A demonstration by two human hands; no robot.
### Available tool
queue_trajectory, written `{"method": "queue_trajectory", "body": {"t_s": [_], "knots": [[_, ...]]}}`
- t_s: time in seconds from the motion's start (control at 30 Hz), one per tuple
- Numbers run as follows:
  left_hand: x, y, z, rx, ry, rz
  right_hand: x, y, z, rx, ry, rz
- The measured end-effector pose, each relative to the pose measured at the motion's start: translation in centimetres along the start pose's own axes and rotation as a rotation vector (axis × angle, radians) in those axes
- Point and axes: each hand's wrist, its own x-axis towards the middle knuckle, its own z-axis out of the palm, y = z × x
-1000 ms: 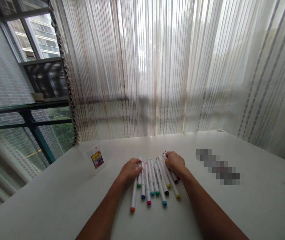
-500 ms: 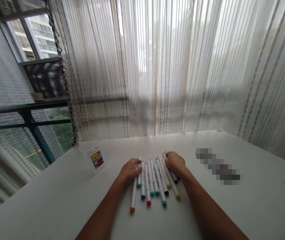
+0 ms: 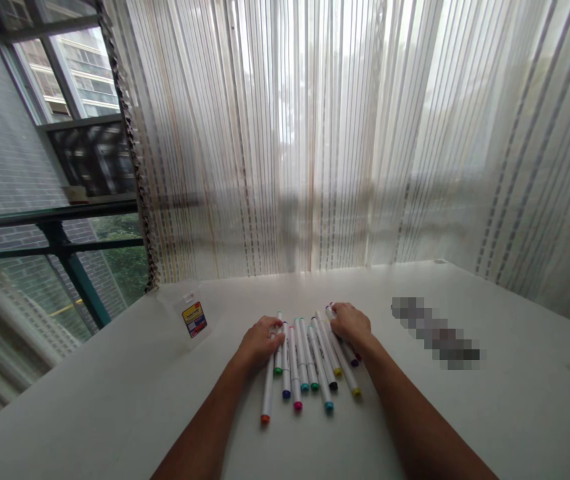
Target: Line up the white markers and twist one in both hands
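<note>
Several white markers [image 3: 293, 367] with coloured ends lie side by side in a loose row on the white table, pointing away from me. At the row's left side my left hand [image 3: 259, 343] has its fingers curled over the upper parts of the markers there, beside an orange-ended marker [image 3: 267, 393]. My right hand [image 3: 351, 327] bends round the upper ends of the rightmost markers, near a yellow-ended marker [image 3: 349, 373], and partly hides those under it. Between the two hands, markers with blue, pink, green and black ends rest untouched.
A clear plastic case [image 3: 177, 310] with a yellow, red and blue label stands on the table [image 3: 129, 387] at left. To the right lies a pixelated long object [image 3: 435, 333]. Sheer striped curtains [image 3: 309, 167] hang behind the table, with a green railing [image 3: 72, 257] at left.
Both hands stay in place around the row. Marker ends beneath my right hand have shifted very slightly rightward. The curtain's left edge has swayed a little.
</note>
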Motion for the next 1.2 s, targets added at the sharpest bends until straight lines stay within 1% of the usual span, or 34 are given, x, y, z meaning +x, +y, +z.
{"method": "queue_trajectory", "body": {"t_s": [0.37, 0.6, 0.9, 1.0, 1.1, 1.17, 1.2], "knots": [[0.12, -0.19, 0.03, 0.005, -0.008, -0.007, -0.12, -0.11, -0.13, 0.017, 0.011, 0.020], [0.13, -0.14, -0.03, 0.002, -0.008, -0.006, -0.27, -0.31, -0.35, -0.006, -0.016, 0.055], [0.13, -0.17, 0.13, -0.005, -0.002, -0.003, -0.18, -0.27, 0.00, -0.001, -0.008, 0.056], [0.19, -0.15, 0.06, -0.006, -0.008, -0.012, -0.14, -0.36, -0.19, -0.001, 0.038, 0.038], [0.18, -0.12, 0.02, -0.010, -0.012, -0.012, -0.11, -0.56, -0.61, 0.047, 0.161, 0.007], [0.15, -0.11, 0.02, -0.011, -0.010, -0.011, -0.06, -0.75, -0.81, 0.199, 0.233, -0.018], [0.13, -0.11, 0.03, -0.011, -0.008, -0.010, -0.02, -0.84, -0.84, 0.327, 0.245, -0.035]]}}
